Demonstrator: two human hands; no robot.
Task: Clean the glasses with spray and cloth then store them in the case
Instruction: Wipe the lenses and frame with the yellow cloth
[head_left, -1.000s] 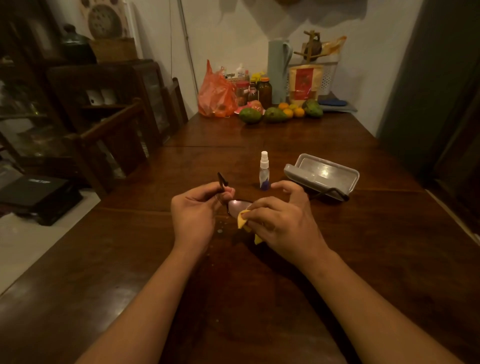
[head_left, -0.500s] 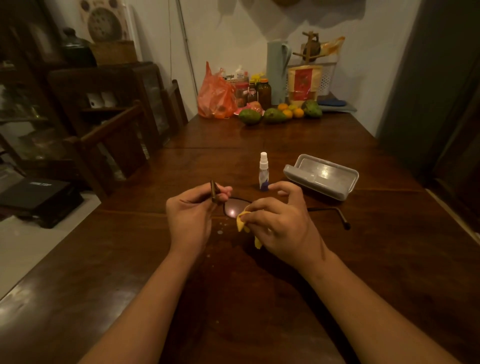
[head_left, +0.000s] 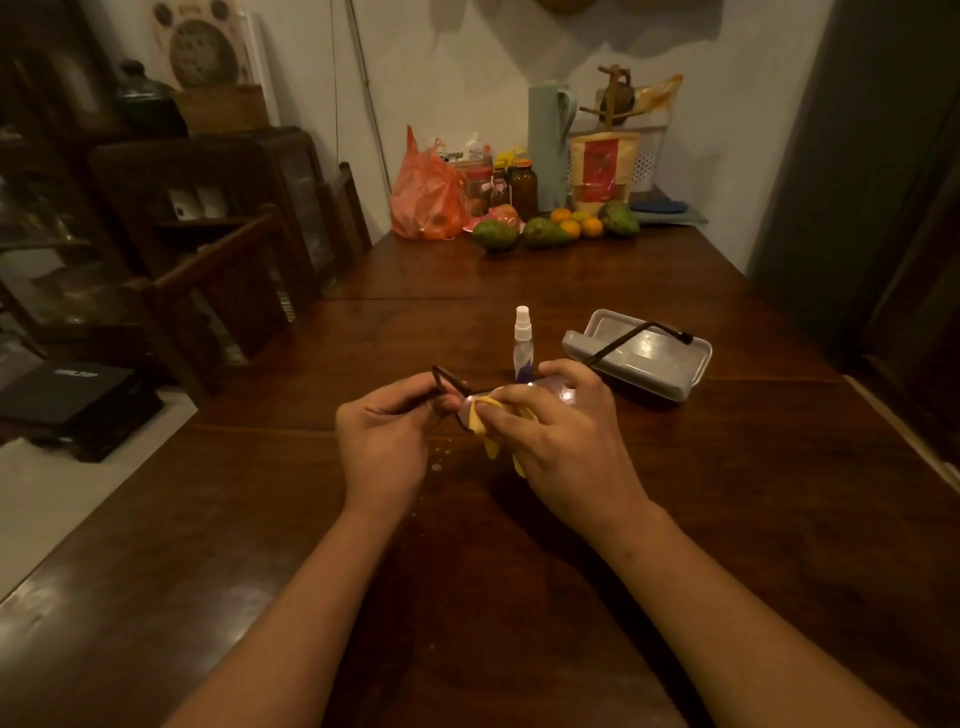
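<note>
Two hands are held above the dark wooden desk (head_left: 675, 519) with the glasses (head_left: 550, 392) between them. The frame's left end is pinched in the left hand (head_left: 387, 441), fingers closed on it. A yellow cloth (head_left: 480, 418) is pressed on a lens by the right hand (head_left: 561, 441), fingers clamped on it. One temple arm is raised over the grey case (head_left: 639, 364). The spray bottle (head_left: 522, 343) is stood upright just behind the hands.
</note>
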